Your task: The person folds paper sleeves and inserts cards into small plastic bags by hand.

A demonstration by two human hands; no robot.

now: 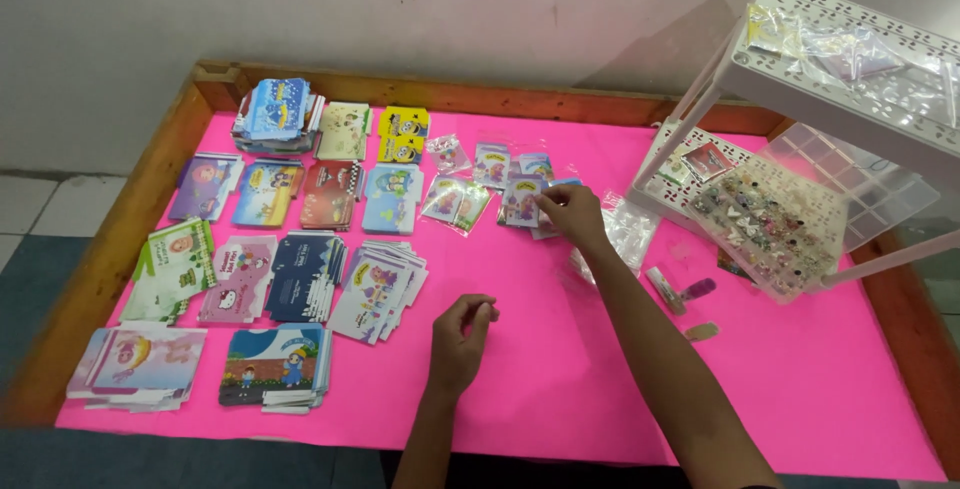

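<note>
My right hand (572, 213) reaches out over the pink tabletop (560, 369) and rests its fingertips on a small clear-wrapped packet (523, 199) among a few such packets (456, 201). My left hand (462, 329) hovers nearer to me, fingers curled together, and I cannot make out anything in it. Stacks of colourful printed cards (300, 274) lie in rows on the left half of the table.
A white perforated plastic rack (850, 59) stands at the right, with a clear compartment box of small trinkets (770, 224) on its lower shelf. Empty clear bags (625, 229) and a few small items (680, 291) lie beside it. A wooden rim (120, 239) frames the table.
</note>
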